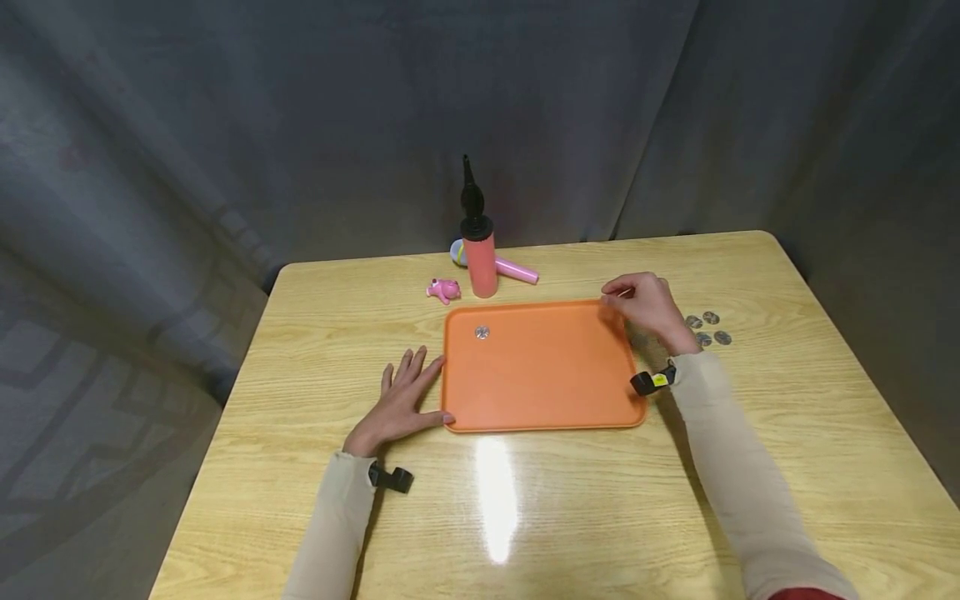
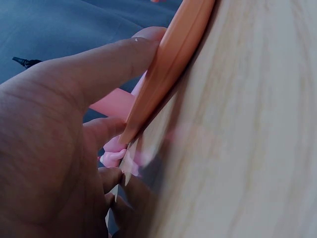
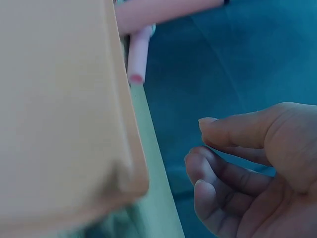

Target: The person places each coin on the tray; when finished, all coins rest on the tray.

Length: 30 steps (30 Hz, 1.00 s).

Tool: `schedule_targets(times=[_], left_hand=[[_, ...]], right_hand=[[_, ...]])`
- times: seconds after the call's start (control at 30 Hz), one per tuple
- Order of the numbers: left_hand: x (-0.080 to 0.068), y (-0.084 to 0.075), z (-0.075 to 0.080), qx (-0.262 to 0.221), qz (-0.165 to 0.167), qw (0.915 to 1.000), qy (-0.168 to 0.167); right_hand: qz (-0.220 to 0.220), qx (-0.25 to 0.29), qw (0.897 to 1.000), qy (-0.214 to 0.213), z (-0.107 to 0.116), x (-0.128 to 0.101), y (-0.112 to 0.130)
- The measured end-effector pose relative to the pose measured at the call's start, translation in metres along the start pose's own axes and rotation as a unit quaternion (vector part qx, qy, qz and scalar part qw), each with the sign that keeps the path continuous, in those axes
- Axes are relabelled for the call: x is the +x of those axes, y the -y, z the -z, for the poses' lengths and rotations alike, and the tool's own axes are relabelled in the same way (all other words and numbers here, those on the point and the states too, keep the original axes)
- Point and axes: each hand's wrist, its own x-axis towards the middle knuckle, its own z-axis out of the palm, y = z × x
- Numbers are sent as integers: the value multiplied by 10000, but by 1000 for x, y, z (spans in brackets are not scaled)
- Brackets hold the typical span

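Table [image 1: 315, 517] first: wooden top, one orange tray [image 1: 540, 392] centred on it. My left hand [image 1: 401, 404] lies flat, fingers straight, thumb against the tray's left edge, gripping nothing. My right hand [image 1: 648, 308] hovers over the tray's far right corner, fingers curled in a pinch; can't tell if anything is in it. Looks like coin transfer is underway: one coin [image 1: 482, 332] lies in the tray, four coins [image 1: 708, 328] wait on the table just right of it. Next move probably needs a fine pinch on a flat coin. Behind the tray: one balloon pump [image 1: 480, 250], one pink toy [image 1: 444, 289].
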Motion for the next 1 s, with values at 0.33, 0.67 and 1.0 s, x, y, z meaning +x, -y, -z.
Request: schedule_targets(times=[0.33,0.67,1.0], left_hand=[[1,0,-1,27,3,10000,10],[1,0,0,18,31,10000,7],[0,0,-1,23,14,10000,-3]], right_hand=[[-227,-223,9993,-178,25,-13,-34],[-362,-586,9975,-138,30,-16,-61],[-421,-801,9956,238,25,-16,-74]])
